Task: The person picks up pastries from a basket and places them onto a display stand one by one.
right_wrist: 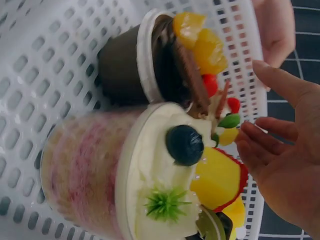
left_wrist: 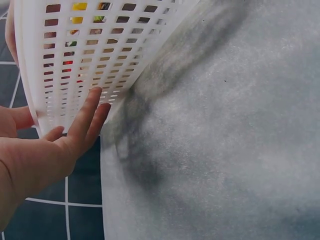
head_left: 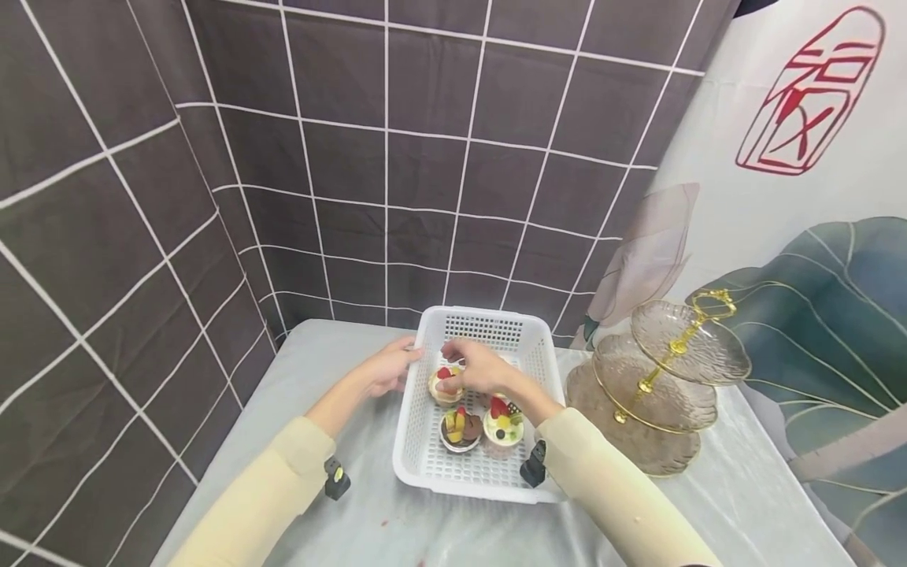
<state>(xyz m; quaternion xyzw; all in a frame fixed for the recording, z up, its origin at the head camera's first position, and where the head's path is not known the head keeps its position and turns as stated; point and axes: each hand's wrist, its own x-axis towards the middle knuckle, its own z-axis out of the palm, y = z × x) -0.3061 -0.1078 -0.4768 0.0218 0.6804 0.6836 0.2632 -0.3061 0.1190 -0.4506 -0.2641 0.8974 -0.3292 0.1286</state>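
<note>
A white perforated plastic basket (head_left: 468,480) holds several dessert cups. At its left rim is my left hand (head_left: 390,368); in the left wrist view its straight fingers (left_wrist: 82,120) touch the outer wall. My right hand (head_left: 478,368) reaches over the basket, fingers bent loosely beside a cream cup with red fruit (head_left: 445,390). The right wrist view shows the right thumb and fingers (right_wrist: 262,140) spread, gripping nothing visible. Nearer the front sit a chocolate cup with yellow fruit (head_left: 457,429) and a cream cup with a strawberry and blueberry (head_left: 501,433). The right arm partly hides the basket.
On the right stands a three-tier glass cake stand (head_left: 655,386) with a gold handle. A pale cloth covers the table (head_left: 368,504). Dark curtains with white grid lines (head_left: 425,165) hang behind and left; a printed lotus cloth (head_left: 822,315) hangs right.
</note>
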